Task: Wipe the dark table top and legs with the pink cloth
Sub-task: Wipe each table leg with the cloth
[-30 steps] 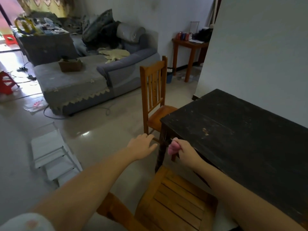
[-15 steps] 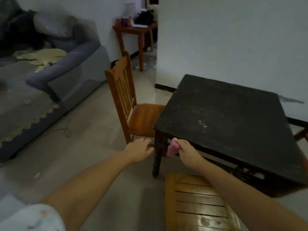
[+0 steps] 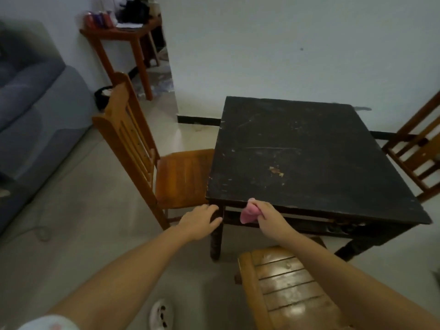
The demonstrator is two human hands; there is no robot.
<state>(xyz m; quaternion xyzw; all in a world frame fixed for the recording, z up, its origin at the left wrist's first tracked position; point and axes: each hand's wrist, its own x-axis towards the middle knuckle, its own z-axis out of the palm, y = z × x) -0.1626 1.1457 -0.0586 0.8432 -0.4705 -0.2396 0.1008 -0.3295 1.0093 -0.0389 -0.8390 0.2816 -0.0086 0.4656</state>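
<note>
A dark, scratched square table (image 3: 309,158) stands against the white wall. Its near left leg (image 3: 216,241) is in view below the corner. My right hand (image 3: 266,216) holds a bunched pink cloth (image 3: 248,211) against the table's front edge, just under the top. My left hand (image 3: 200,221) is at the near left corner, its fingers curled on the top of that leg beneath the table top. The table's far legs are hidden.
A wooden chair (image 3: 152,158) stands at the table's left side, another chair (image 3: 419,148) at its right. A wooden slatted seat (image 3: 290,287) sits right below my right arm. A grey sofa (image 3: 35,110) is at far left, a side table (image 3: 123,41) behind.
The view has swung right and closer, so the whole table top now shows. My left hand has moved right onto the corner leg. My right hand stays with the cloth at the front edge.
</note>
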